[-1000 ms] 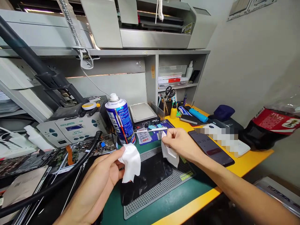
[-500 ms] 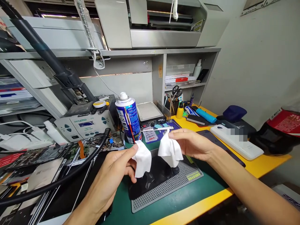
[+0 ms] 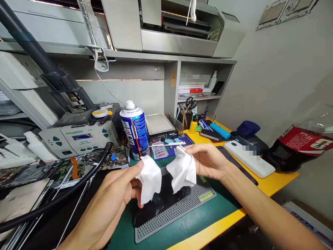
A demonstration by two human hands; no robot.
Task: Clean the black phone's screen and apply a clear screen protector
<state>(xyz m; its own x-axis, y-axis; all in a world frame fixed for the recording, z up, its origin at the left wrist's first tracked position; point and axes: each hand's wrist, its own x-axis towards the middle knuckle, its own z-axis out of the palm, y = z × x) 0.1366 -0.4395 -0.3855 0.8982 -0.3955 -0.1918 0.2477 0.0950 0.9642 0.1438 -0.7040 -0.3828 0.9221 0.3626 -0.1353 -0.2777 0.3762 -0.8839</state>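
Pinched between the thumb and fingers of my left hand (image 3: 118, 185) is a small white cloth or wipe (image 3: 150, 180). My right hand (image 3: 209, 160) grips a second white wipe (image 3: 182, 171) by its upper edge, and it hangs down in folds. The two wipes are apart from each other. Below them lies a glossy black phone-sized panel (image 3: 166, 200), partly covered from view by the wipes. It rests on a grey perforated pad (image 3: 179, 214), on top of a green mat (image 3: 223, 198).
A blue spray can (image 3: 135, 130) stands behind my left hand. At left are a soldering or hot-air station (image 3: 80, 139), a black hose (image 3: 102, 165) and loose circuit boards. A white phone (image 3: 248, 158) and a cola bottle (image 3: 293, 144) lie at right.
The camera view has shifted, so the scene sits a little further left. Both hands still hold the wipes, which now hang at slightly different angles.
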